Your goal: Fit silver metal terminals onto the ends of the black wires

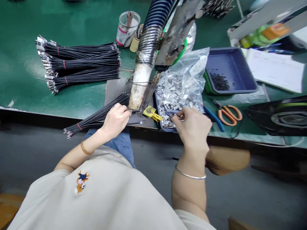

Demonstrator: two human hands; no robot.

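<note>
My left hand (117,118) is closed, fingertips pinched on a black cable by the stained white tip of a flexible hose (140,80). Under that hand a bundle of black cables (96,114), tied with a red band, lies across the bench edge. One cable with a metal end (142,122) sticks out to the right of the hand. My right hand (194,127) reaches into a blue tray (168,130) of small silvery metal connector shells (176,91). Its thumb and fingers are pinched together; what lies between them is hidden. A yellow clip-like piece (153,114) sits between the hands.
Tied black cable bundles (81,62) lie back left. A metal arm (177,35) stands over the bench beside the hose. To the right are a blue bin (240,68) of small dark pieces, orange-handled scissors (229,115), blue-handled pliers (214,118) and a black fan-like device (280,116).
</note>
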